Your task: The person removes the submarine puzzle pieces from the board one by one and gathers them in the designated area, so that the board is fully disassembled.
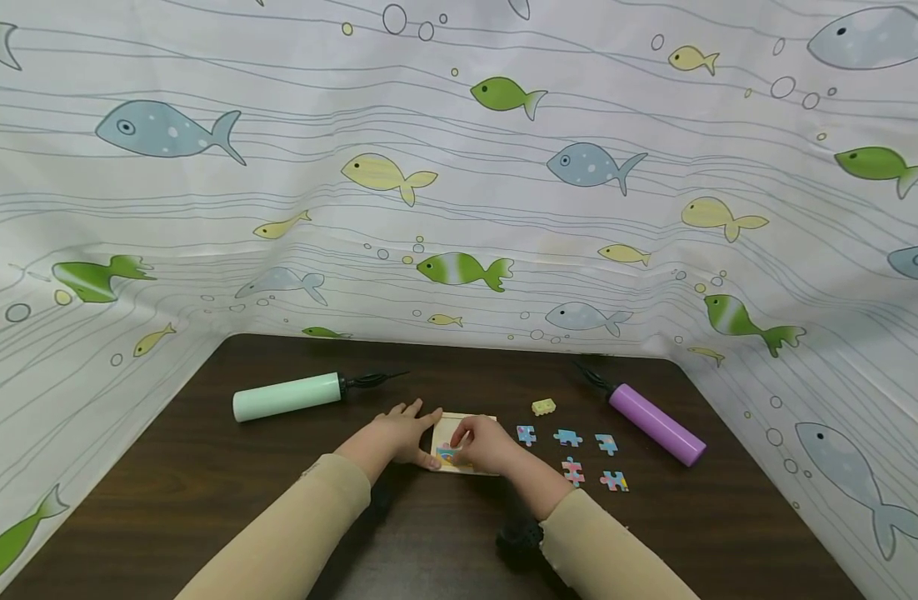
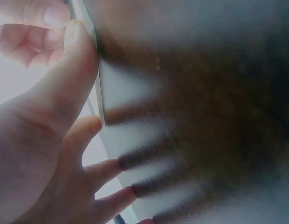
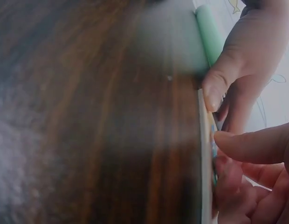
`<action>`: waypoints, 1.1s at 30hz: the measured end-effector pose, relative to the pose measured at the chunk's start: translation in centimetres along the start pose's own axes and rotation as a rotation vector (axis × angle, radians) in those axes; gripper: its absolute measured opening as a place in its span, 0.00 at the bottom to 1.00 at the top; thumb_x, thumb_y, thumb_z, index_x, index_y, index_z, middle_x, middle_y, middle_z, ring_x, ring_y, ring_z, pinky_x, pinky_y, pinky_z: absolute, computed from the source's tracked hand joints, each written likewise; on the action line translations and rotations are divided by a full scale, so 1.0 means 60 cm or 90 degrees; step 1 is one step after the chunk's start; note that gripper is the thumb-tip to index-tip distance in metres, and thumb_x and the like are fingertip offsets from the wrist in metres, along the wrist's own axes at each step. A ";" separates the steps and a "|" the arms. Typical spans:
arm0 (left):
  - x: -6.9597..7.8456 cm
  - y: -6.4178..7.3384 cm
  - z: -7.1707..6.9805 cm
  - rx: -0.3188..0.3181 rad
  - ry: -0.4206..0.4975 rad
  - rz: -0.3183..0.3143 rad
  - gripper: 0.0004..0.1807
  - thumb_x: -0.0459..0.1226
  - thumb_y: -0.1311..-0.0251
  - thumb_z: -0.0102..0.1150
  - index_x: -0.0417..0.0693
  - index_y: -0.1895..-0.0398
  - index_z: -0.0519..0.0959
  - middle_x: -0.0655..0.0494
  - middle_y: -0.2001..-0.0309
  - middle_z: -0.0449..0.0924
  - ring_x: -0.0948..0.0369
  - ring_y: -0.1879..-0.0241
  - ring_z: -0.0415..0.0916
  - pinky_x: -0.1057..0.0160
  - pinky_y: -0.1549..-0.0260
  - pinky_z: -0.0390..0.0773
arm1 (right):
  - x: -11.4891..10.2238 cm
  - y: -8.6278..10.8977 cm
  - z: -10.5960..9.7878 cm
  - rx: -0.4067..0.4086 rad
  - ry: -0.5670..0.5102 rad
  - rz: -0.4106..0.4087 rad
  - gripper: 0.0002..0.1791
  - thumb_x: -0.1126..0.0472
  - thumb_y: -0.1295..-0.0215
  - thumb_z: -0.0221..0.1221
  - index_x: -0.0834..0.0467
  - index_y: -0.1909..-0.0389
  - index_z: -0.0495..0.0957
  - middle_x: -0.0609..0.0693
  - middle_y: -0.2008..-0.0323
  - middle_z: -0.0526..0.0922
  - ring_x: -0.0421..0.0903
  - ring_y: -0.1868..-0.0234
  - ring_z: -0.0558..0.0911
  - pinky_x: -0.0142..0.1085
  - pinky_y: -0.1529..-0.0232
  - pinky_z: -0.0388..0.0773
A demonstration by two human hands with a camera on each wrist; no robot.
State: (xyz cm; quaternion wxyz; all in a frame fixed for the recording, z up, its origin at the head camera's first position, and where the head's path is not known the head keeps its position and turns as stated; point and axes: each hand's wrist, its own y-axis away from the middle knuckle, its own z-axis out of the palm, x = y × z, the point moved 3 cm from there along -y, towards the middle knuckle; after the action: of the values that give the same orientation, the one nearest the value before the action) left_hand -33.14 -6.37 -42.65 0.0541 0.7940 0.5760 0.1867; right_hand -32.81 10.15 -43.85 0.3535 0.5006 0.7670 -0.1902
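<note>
A small pale wooden puzzle tray (image 1: 446, 426) lies on the table, with colourful puzzle pieces (image 1: 446, 455) joined along its near left part. My left hand (image 1: 401, 434) steadies the tray's left side. Its fingers are spread, and the thumb rests at the near left corner. Over the tray, my right hand (image 1: 486, 444) has curled fingers and appears to pinch a puzzle piece against the others; its own fingers hide most of that piece. In the right wrist view, the right thumb (image 3: 237, 145) touches the coloured surface by the tray's rim (image 3: 205, 163).
Right of the tray lie several loose pieces, among them a blue one (image 1: 567, 437) and a pink one (image 1: 573, 472). A yellow toy brick (image 1: 544, 407) sits behind them. A mint hand pump (image 1: 288, 397) lies left, a purple hand pump (image 1: 657, 424) right. Fish-print cloth (image 1: 459, 192) surrounds the table.
</note>
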 end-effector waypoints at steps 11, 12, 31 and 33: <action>-0.002 0.001 -0.001 0.006 0.005 0.004 0.51 0.61 0.48 0.66 0.58 0.22 0.56 0.42 0.24 0.49 0.39 0.27 0.47 0.35 0.35 0.53 | -0.001 -0.002 0.008 -0.014 -0.024 0.026 0.08 0.69 0.42 0.69 0.58 0.69 0.78 0.49 0.84 0.72 0.40 0.89 0.68 0.32 0.86 0.68; -0.002 0.001 -0.001 0.006 0.005 0.006 0.51 0.61 0.48 0.66 0.58 0.22 0.56 0.42 0.24 0.49 0.39 0.27 0.47 0.35 0.35 0.53 | -0.001 -0.003 0.008 -0.012 -0.016 0.027 0.08 0.69 0.42 0.69 0.58 0.69 0.78 0.49 0.83 0.73 0.41 0.89 0.68 0.32 0.86 0.68; -0.005 0.000 0.002 -0.013 0.000 0.014 0.55 0.63 0.50 0.66 0.58 0.21 0.54 0.42 0.23 0.46 0.40 0.26 0.45 0.37 0.34 0.53 | -0.009 0.004 0.010 -0.008 0.004 0.037 0.10 0.70 0.42 0.69 0.58 0.67 0.75 0.50 0.80 0.74 0.42 0.86 0.71 0.34 0.85 0.70; -0.004 0.001 0.001 -0.013 0.005 0.013 0.55 0.63 0.50 0.67 0.58 0.21 0.54 0.42 0.23 0.46 0.40 0.26 0.45 0.37 0.34 0.53 | -0.009 0.004 0.009 -0.008 0.001 0.037 0.11 0.70 0.42 0.69 0.58 0.67 0.75 0.50 0.79 0.74 0.42 0.86 0.71 0.34 0.85 0.71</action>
State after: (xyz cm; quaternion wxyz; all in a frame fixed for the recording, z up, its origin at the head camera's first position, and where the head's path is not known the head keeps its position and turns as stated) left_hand -33.15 -6.60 -42.76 0.0584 0.7986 0.5660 0.1960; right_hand -32.28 9.56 -43.84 0.3612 0.5207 0.7536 -0.1745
